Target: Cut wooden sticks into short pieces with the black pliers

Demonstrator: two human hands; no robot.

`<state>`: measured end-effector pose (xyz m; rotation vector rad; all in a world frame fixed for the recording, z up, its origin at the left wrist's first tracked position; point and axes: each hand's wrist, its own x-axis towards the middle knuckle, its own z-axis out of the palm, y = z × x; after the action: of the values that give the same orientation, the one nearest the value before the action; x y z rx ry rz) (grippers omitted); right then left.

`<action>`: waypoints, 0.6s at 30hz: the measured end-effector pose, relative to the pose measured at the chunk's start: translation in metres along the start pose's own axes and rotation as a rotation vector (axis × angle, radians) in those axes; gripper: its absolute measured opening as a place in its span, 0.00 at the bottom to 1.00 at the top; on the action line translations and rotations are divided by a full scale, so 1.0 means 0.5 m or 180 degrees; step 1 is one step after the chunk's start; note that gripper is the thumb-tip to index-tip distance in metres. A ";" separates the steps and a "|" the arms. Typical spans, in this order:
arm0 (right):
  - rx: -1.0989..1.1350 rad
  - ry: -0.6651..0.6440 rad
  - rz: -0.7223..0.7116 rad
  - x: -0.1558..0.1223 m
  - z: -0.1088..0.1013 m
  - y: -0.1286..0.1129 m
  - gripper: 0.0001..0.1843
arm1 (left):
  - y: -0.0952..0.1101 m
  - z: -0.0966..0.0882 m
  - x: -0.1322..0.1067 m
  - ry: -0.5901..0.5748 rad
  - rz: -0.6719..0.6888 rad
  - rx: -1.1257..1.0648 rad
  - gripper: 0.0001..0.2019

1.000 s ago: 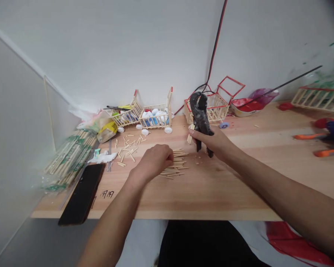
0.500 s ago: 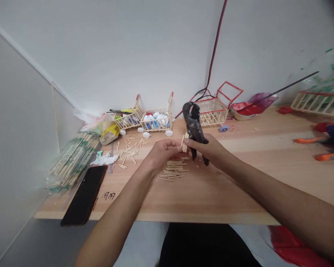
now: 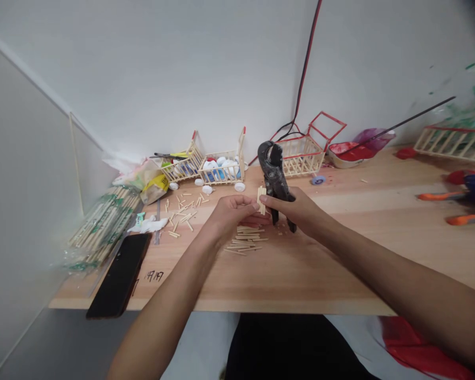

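Between my two hands is a small bunch of short wooden sticks (image 3: 262, 201), held roughly upright. My left hand (image 3: 237, 212) pinches its left side with thumb and fingers. My right hand (image 3: 296, 208) has its thumb on the sticks from the right and also keeps a black hand cutter (image 3: 275, 177) in its grip, jaws up and handles down. Just below my hands, a pile of cut sticks (image 3: 245, 241) lies on the wooden table (image 3: 301, 279). More short pieces (image 3: 182, 215) are scattered to the left.
Small stick-built carts (image 3: 221, 171) stand along the wall, with a red-trimmed one (image 3: 303, 158) behind the cutter. At left lie bagged sticks (image 3: 103, 227) and a phone (image 3: 119, 277). A red-stained bowl (image 3: 350, 155) and orange-handled tool (image 3: 439, 197) are on the right.
The sticks now sit closer together in a tighter bunch between my fingers. My hands and the cutter stay nearly in the same place.
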<state>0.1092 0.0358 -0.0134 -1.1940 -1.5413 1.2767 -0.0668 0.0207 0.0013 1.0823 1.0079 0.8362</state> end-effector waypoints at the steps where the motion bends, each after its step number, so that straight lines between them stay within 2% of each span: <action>1: -0.0007 0.0001 0.0013 0.000 0.000 -0.002 0.20 | 0.000 0.000 0.000 -0.0007 -0.0014 0.0004 0.15; 18: -0.0015 0.0050 -0.0026 -0.003 0.003 -0.010 0.18 | 0.001 0.000 -0.002 -0.0101 0.0000 0.0070 0.17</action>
<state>0.1074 0.0335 -0.0087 -1.1967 -1.5370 1.2563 -0.0672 0.0199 0.0019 1.1112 0.9925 0.8074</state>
